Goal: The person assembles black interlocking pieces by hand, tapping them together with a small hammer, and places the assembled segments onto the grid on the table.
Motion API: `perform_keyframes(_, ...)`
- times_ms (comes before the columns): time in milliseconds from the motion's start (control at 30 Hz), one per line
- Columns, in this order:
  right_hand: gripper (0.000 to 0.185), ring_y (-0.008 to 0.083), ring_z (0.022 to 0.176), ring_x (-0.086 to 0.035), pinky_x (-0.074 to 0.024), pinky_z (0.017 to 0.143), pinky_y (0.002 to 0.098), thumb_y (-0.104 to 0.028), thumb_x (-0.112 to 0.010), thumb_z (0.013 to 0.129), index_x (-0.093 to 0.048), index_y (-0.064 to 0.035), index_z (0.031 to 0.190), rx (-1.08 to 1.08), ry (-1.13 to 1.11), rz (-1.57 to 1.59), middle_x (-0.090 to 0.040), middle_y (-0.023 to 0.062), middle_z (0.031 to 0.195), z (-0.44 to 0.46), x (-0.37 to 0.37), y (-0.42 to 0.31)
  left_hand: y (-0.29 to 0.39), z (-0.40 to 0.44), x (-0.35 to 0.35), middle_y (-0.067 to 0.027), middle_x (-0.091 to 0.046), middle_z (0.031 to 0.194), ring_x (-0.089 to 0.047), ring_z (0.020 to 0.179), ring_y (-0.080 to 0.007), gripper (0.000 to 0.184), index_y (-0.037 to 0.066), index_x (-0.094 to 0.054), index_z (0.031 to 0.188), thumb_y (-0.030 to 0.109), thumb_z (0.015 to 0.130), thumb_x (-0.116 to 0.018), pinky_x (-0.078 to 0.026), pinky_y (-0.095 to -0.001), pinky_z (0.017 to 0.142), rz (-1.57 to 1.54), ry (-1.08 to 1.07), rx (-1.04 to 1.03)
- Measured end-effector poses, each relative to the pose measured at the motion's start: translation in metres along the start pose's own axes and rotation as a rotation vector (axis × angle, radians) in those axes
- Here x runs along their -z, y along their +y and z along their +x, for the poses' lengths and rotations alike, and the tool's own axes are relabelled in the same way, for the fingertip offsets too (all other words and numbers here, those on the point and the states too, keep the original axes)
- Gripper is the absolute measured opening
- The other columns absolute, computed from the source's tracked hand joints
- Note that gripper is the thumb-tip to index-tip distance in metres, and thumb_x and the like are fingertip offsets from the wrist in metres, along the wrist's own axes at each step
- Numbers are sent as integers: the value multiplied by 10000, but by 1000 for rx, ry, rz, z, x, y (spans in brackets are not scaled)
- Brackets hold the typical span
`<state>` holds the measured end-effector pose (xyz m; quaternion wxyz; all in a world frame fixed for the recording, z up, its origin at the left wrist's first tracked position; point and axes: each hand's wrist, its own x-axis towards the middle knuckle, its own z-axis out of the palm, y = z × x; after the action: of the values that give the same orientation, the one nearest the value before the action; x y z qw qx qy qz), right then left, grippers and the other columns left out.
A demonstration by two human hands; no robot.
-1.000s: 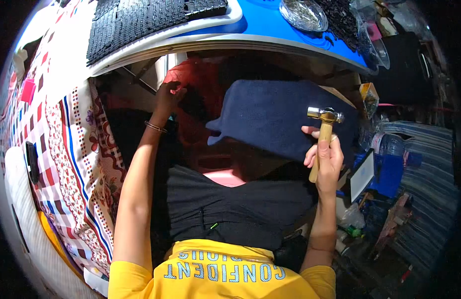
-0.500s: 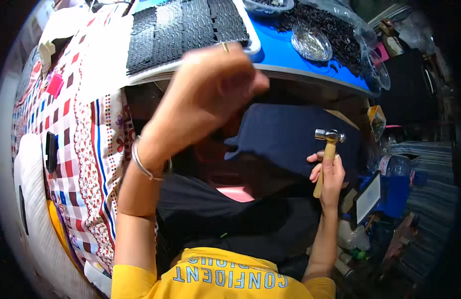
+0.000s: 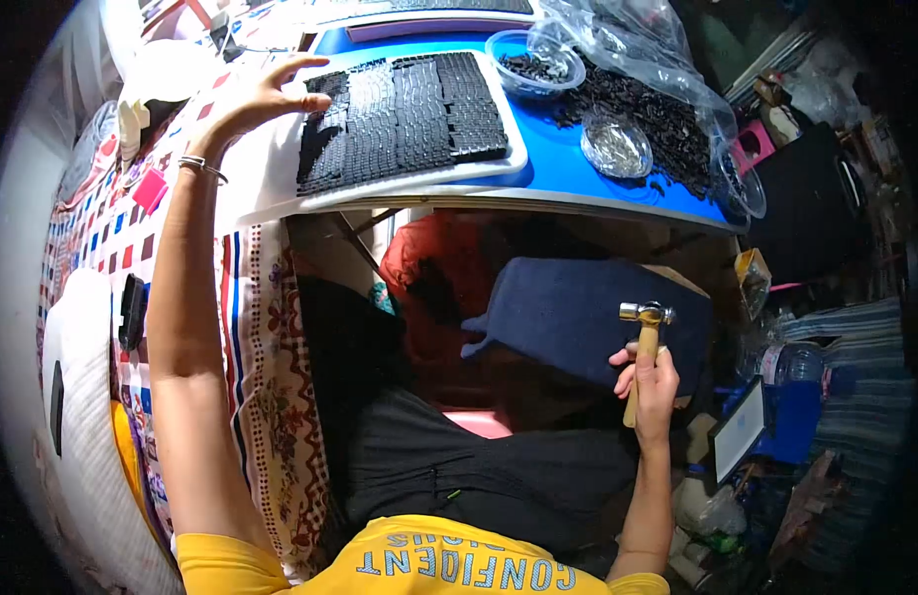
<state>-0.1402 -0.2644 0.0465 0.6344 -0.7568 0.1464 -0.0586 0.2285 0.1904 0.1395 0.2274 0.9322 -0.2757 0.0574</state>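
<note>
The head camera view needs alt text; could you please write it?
A person's right hand holds a hammer; the open left hand is near a white tray holding rows of black pieces on a blue table, beside loose black bits.

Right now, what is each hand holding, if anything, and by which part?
The right hand grips the hammer by its wooden handle. The left hand, by the black pieces, has thumb and forefinger apart; nothing shows held.
</note>
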Motion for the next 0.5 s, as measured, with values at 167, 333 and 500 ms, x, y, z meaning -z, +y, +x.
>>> perform_keyframes(167,277,95,582,-545,-444,537,218,-266,-474,1052,-542,-8,1127,-11,-10,13,-671,136,958,0,1,-1,-2,-8,-3,-125,-573,1362,-566,1153,-273,831,173,-562,1394,708,770,-684,-462,-376,959,31,-20,87)
perform_keyframes(333,278,100,579,-551,-449,536,225,-274,-487,1047,-539,-13,1128,-3,-8,18,-672,135,954,1,1,1,-9,-6,-7,-125,-562,1383,-567,1155,-269,794,193,-551,1407,667,787,-697,-464,-359,942,-49,-48,105)
perform_keyframes(500,283,102,583,-552,-450,539,223,-282,-489,1047,-537,-15,1128,-10,-6,15,-671,135,951,0,1,0,-12,1,-9,-134,-562,1383,-573,1138,-270,765,209,-545,1412,620,792,-724,-471,-346,919,-156,-97,116)
